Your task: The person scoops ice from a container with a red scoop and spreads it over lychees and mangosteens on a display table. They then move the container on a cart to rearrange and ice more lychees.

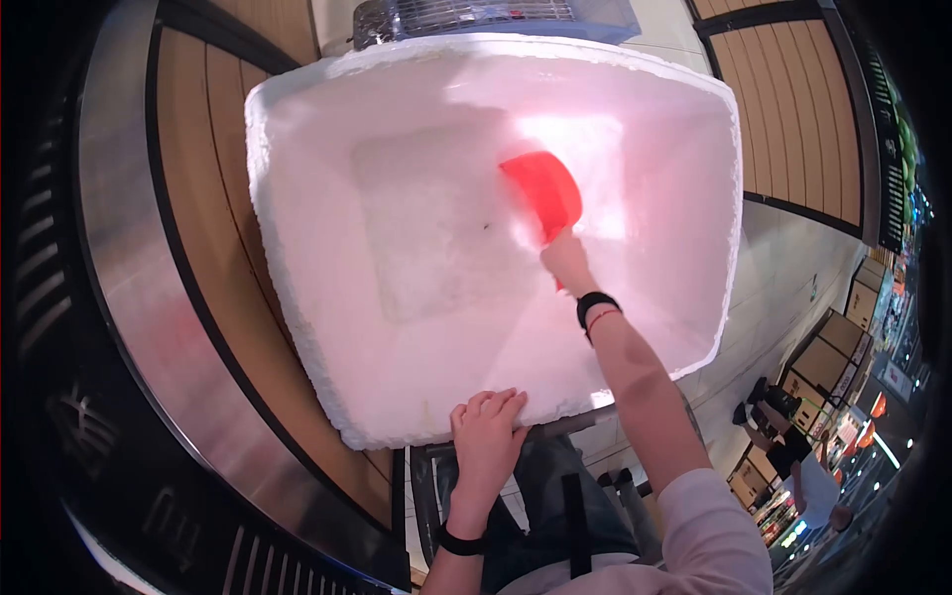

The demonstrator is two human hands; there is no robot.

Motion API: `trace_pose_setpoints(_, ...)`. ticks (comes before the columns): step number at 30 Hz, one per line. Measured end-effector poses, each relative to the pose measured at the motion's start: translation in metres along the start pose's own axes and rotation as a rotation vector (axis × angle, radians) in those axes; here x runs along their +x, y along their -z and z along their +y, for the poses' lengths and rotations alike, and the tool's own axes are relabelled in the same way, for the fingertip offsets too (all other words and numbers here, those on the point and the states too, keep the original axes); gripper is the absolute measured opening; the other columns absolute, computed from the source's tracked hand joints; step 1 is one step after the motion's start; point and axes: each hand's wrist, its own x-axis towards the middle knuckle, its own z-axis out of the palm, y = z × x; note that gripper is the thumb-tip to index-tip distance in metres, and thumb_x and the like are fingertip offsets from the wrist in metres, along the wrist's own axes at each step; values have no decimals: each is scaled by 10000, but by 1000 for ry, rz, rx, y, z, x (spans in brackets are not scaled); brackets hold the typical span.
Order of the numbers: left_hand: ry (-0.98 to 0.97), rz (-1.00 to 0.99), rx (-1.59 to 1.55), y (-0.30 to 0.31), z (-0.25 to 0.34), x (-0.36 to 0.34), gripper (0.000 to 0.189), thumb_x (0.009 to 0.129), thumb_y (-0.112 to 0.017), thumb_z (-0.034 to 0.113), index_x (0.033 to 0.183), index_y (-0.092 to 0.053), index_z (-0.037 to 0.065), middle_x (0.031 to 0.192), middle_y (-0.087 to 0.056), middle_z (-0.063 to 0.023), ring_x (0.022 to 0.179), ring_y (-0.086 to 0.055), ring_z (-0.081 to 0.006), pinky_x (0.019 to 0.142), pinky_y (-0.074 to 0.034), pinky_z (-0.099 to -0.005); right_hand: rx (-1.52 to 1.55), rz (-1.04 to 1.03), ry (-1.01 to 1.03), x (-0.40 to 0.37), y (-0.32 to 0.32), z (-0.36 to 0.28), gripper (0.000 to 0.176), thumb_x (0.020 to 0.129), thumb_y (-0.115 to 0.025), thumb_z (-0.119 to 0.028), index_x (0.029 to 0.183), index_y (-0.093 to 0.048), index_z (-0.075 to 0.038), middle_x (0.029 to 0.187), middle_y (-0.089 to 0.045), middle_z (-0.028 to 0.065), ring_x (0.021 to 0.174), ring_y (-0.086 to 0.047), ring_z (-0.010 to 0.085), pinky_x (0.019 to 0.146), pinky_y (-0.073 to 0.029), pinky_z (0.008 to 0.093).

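My right hand is closed around the handle of a red plastic scoop. The scoop is slightly blurred and reaches into a large white foam box. A short end of its handle shows below my fist. Over the near rim of the box hang the fingers of my left hand, gripping the edge. The floor of the box looks whitish and wet, with a small dark speck near the middle. Bright pinkish light falls on the right part of the inside.
Slatted wooden panels with a metal edge stand along the left. Behind the box sits a blue bin beside a wire rack. A tiled floor runs off to the right, where a person is seen at a distance.
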Motion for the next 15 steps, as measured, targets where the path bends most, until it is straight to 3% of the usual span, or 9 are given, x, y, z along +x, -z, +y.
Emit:
trace_pose_setpoints(2,28,-15,-6,-1,-3,-4,402,666,-701,165,1055,-600,140,1093,-580,6,1059,-476,-206,900,-297,-388,139,-132,-59,-18,-27,-18,359,726,-504,-87,1054,-455,49,1010,-567,279,965,-546,425,824,-448,449)
trace_pose_setpoints(4,-1,10,-19,-2,-4,-4,401,663,-698,160,1050,-599,137,1083,-580,3,1050,-481,-202,900,-300,-388,155,-259,23,-37,-40,-44,359,725,-511,-77,1055,-449,49,977,-580,274,939,-564,415,810,-461,441)
trace_pose_setpoints(8,-18,26,-2,-5,-6,-3,387,658,-695,152,1033,-602,138,1067,-580,6,1045,-483,-199,896,-303,-387,4,-399,105,-91,-60,-99,339,726,-513,-74,1034,-461,57,945,-590,272,926,-584,383,794,-478,419)
trace_pose_setpoints(10,-13,-5,13,-3,-6,-3,374,654,-695,146,1017,-604,140,1056,-580,7,1046,-483,-200,892,-307,-386,-114,-384,267,-104,-87,-101,410,723,-485,-74,1097,-407,77,836,-608,259,688,-630,372,594,-519,406)
trace_pose_setpoints(11,-18,4,22,-4,-7,-3,377,647,-697,141,1012,-604,138,1054,-581,3,1051,-481,-203,887,-308,-388,-113,-309,355,-109,-93,-96,325,725,-490,-88,1003,-497,82,788,-616,253,638,-632,356,605,-516,421)
trace_pose_setpoints(12,-17,7,27,-4,-6,-4,377,647,-697,141,1012,-604,138,1054,-581,3,1051,-481,-203,887,-308,-388,-108,-308,359,-109,-86,-99,325,725,-490,-88,1003,-497,82,788,-616,253,638,-632,356,605,-516,421)
trace_pose_setpoints(14,-38,15,7,-2,-5,-3,385,647,-701,149,1019,-604,139,1054,-581,-3,1055,-478,-203,890,-307,-390,-18,-651,219,-103,-67,-109,223,721,-517,-118,834,-577,65,683,-619,214,595,-636,291,596,-512,378)
trace_pose_setpoints(15,-40,19,17,-2,-5,-3,385,647,-701,149,1019,-604,139,1054,-581,-3,1055,-478,-203,890,-307,-390,-10,-648,227,-102,-62,-110,223,721,-517,-118,834,-577,65,683,-619,214,595,-636,291,596,-512,378)
